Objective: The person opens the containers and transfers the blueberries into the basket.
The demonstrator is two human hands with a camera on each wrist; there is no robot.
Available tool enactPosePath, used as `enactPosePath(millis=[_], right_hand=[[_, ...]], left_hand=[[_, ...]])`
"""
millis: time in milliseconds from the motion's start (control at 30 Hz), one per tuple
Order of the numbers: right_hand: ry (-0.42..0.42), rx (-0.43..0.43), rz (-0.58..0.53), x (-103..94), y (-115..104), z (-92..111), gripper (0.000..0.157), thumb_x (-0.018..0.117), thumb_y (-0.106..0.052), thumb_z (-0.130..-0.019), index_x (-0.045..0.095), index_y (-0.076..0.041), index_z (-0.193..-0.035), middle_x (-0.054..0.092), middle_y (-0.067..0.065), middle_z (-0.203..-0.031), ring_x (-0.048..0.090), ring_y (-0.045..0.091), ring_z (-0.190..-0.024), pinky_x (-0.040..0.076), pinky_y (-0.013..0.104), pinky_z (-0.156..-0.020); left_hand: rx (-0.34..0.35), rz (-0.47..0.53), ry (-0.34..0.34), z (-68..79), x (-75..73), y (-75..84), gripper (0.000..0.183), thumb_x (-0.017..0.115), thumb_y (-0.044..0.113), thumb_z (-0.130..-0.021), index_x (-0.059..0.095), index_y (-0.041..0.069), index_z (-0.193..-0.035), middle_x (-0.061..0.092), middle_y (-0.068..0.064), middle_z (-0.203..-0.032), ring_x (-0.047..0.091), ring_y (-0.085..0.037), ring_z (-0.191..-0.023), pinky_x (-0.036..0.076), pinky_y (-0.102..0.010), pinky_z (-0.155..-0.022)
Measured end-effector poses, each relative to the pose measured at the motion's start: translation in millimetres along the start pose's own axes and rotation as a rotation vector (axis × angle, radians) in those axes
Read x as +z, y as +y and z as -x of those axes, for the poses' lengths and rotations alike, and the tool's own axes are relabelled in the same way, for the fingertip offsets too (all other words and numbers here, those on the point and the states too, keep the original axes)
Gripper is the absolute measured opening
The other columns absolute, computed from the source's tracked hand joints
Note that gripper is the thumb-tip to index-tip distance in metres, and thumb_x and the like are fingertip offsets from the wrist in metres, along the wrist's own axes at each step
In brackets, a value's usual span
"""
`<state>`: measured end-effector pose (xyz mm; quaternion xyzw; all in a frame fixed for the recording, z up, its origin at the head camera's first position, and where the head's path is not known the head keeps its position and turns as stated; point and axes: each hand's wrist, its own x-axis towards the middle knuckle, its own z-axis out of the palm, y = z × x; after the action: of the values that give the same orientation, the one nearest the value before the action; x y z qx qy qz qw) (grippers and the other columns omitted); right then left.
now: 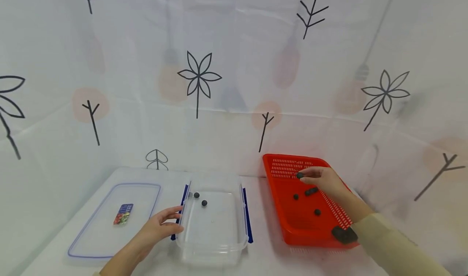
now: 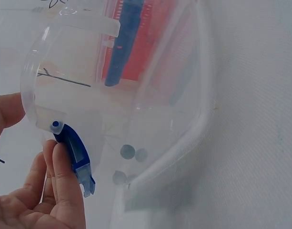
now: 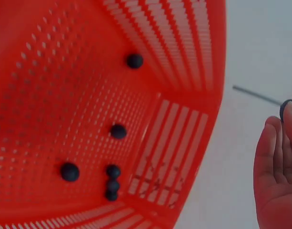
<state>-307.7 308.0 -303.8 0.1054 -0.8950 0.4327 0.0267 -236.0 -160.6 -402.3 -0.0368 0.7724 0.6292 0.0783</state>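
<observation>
My right hand [image 1: 323, 181] pinches a small dark ball [image 1: 300, 175] between thumb and fingertips, above the far part of the red basket [image 1: 287, 233]. In the right wrist view, the hand [image 3: 277, 176] with the ball [image 3: 285, 110] shows at the right edge. Several more dark balls [image 3: 69, 171] lie on the basket's floor. My left hand [image 1: 157, 229] touches the left side of a clear plastic container [image 1: 212, 245], its fingers fairly straight beside a blue latch [image 2: 75, 150]. Inside the container are two dark balls [image 1: 204, 203].
A clear lid with a blue rim [image 1: 85, 249] and a printed label [image 1: 123, 214] lies left of the container. Behind the white table [image 1: 257, 223] hangs a white curtain [image 1: 234, 142] with plant drawings. Blue latches [image 1: 247, 217] hang out on the container's sides.
</observation>
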Motion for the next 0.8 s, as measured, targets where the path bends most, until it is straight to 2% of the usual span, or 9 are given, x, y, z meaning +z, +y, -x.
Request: enactPosePath(millis=[133, 333, 667, 800], right_hand=[[-0.022, 0.005, 0.037, -10.0, 17, -8, 0.045, 0.065, -0.028, -0.088, 0.057, 0.002, -0.121, 0.06, 0.016, -0.114, 0.054, 0.031, -0.105, 0.044, 0.047, -0.09], [-0.046, 0.044, 0.073, -17.0, 35, -16, 0.044, 0.065, -0.024, -0.089, 0.056, 0.006, -0.12, 0.058, 0.019, -0.113, 0.052, 0.033, -0.103, 0.046, 0.046, -0.086], [-0.047, 0.166, 0.068, -19.2, 60, -21, 0.039, 0.063, -0.016, -0.089, 0.056, 0.012, -0.116, 0.058, 0.021, -0.109, 0.059, 0.032, -0.093, 0.046, 0.048, -0.086], [-0.053, 0.163, 0.044, -21.2, 68, -20, 0.038, 0.061, -0.011, -0.09, 0.054, 0.016, -0.115, 0.06, 0.022, -0.106, 0.06, 0.034, -0.094, 0.048, 0.047, -0.085]], left_hand=[[0.002, -0.001, -0.004, -0.1, 0.2, -0.3, 0.064, 0.076, 0.009, -0.076, 0.048, 0.005, -0.133, 0.052, -0.014, -0.121, 0.055, -0.022, -0.095, 0.045, -0.046, -0.086], [0.014, 0.006, 0.001, 0.4, 0.4, -0.4, 0.064, 0.076, 0.008, -0.075, 0.049, 0.004, -0.133, 0.053, -0.012, -0.118, 0.056, -0.021, -0.093, 0.045, -0.045, -0.086], [0.013, 0.004, 0.001, -0.6, 0.7, -1.1, 0.063, 0.076, 0.009, -0.075, 0.049, 0.005, -0.132, 0.054, -0.011, -0.118, 0.055, -0.022, -0.096, 0.044, -0.047, -0.087], [0.015, 0.005, 0.0, 0.1, 0.6, -0.7, 0.063, 0.076, 0.009, -0.075, 0.05, 0.005, -0.132, 0.053, -0.012, -0.118, 0.055, -0.022, -0.096, 0.044, -0.048, -0.088]])
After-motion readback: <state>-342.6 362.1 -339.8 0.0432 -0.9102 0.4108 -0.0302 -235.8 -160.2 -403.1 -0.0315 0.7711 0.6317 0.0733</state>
